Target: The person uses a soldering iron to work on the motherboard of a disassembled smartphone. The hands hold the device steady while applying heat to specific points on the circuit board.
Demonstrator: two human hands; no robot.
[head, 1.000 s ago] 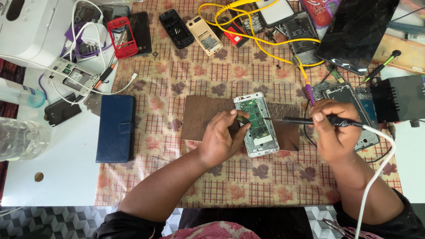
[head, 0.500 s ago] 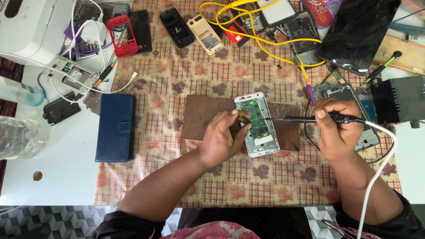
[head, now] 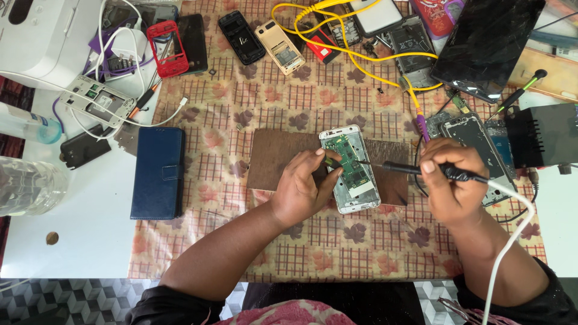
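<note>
An opened white phone (head: 351, 171), its green board bared, is laid on a brown mat (head: 274, 159) at the cloth's middle. It is steadied by the left hand (head: 301, 186), fingers pinched on a small tool. A soldering iron (head: 421, 170) is gripped in the closed right hand (head: 448, 180). A blue wallet case (head: 158, 171) lies left; dismantled phones (head: 265, 39) and yellow wires (head: 355, 51) are crowded at the far side.

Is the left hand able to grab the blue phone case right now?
Probably not right away: the left hand is busy steadying the opened phone. The blue phone case lies nearby on its left with nothing between them.

Opened white phone (head: 351, 170) (board exposed), soldering iron (head: 421, 170)
</note>
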